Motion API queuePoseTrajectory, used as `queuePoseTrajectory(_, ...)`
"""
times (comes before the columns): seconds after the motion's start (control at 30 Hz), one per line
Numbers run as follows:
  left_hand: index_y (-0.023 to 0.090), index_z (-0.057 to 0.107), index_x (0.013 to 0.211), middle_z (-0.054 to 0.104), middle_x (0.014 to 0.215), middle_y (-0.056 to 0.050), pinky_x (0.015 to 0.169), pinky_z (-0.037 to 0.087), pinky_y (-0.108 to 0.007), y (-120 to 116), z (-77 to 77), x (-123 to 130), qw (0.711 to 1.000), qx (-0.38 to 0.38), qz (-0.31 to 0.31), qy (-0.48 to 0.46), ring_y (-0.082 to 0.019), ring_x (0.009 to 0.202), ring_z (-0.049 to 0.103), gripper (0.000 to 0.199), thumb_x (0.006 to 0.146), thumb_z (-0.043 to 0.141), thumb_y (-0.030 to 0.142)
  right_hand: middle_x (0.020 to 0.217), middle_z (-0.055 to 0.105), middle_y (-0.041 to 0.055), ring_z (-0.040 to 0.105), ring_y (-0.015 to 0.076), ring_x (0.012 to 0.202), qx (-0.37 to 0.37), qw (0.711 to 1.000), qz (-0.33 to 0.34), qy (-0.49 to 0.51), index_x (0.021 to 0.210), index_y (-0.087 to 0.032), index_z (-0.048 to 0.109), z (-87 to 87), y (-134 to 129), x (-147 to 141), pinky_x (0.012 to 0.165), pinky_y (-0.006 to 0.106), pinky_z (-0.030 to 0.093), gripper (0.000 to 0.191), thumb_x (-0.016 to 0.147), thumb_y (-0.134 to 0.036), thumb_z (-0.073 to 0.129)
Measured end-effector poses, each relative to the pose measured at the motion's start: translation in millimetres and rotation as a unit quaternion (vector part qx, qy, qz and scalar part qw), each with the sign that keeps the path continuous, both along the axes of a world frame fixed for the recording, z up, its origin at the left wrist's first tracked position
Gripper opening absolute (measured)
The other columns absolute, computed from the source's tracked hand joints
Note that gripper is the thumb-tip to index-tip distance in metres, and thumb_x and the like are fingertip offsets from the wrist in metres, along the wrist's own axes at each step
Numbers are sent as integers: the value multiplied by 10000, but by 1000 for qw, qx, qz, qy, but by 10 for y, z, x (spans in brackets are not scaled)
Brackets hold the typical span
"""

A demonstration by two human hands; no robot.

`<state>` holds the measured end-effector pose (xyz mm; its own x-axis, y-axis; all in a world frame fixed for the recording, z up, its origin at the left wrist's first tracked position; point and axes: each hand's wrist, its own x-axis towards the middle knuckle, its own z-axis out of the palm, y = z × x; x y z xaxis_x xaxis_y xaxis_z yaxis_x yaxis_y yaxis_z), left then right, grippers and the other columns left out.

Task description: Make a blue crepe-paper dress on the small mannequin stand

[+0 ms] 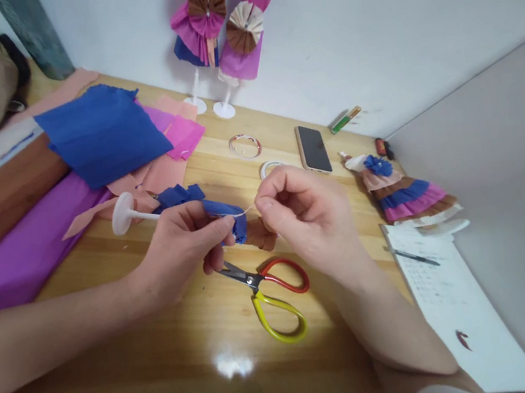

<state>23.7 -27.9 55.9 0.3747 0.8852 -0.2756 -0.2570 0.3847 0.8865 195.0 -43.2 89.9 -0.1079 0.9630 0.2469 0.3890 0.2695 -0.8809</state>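
Both hands meet above the wooden table. My left hand is closed around a small form wrapped in blue crepe paper. The form's white stand sticks out to the left, tilted on its side. My right hand pinches the end of a thin pale thread that runs to the blue paper. A piece of brown paper shows between the hands. Just below them lie scissors with one red and one yellow handle, blades parted.
Blue, brown and purple crepe paper lie at the left. Two dressed forms stand by the wall. A phone, a bracelet, a layered paper dress and a written sheet are farther right.
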Motion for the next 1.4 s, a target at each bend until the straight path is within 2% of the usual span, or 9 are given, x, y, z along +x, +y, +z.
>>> queuePoseTrajectory(0.23,124,615,688,644,587,21,346,350,-134,-1,-45,14,1000,6,-4,-6,-40,369,496,164,742,736,221,647,501,-43,438,89,551,7,1000,9,7,732,-211,539,-13,16,-11,496,241,345,154,853,-122,576)
queuePoseTrajectory(0.43,123,632,669,600,534,33,345,342,-132,7,-25,38,1000,16,-10,3,-38,367,477,183,722,754,249,661,519,-33,480,105,593,6,1000,18,-2,733,-211,538,6,-15,-31,540,260,377,154,864,-137,568)
queuePoseTrajectory(0.8,128,637,637,609,533,28,351,350,-129,-2,-41,28,1000,19,-7,9,-37,369,486,175,756,719,226,658,505,-46,460,88,587,29,999,17,-21,731,-202,540,5,-7,-29,524,242,366,155,858,-117,565)
queuePoseTrajectory(1.0,136,664,694,611,543,53,337,349,-121,-3,-32,39,1000,10,-14,0,-34,360,492,86,720,737,173,671,507,-42,477,93,605,30,999,18,-20,732,-204,533,14,-13,-35,537,247,383,154,864,-130,560)
queuePoseTrajectory(1.4,129,626,650,606,518,47,339,349,-128,3,-8,39,1000,1,-9,14,-38,358,486,129,687,736,186,658,503,-42,477,91,584,34,998,19,-40,719,-207,525,51,-41,-52,505,239,378,163,859,-129,555)
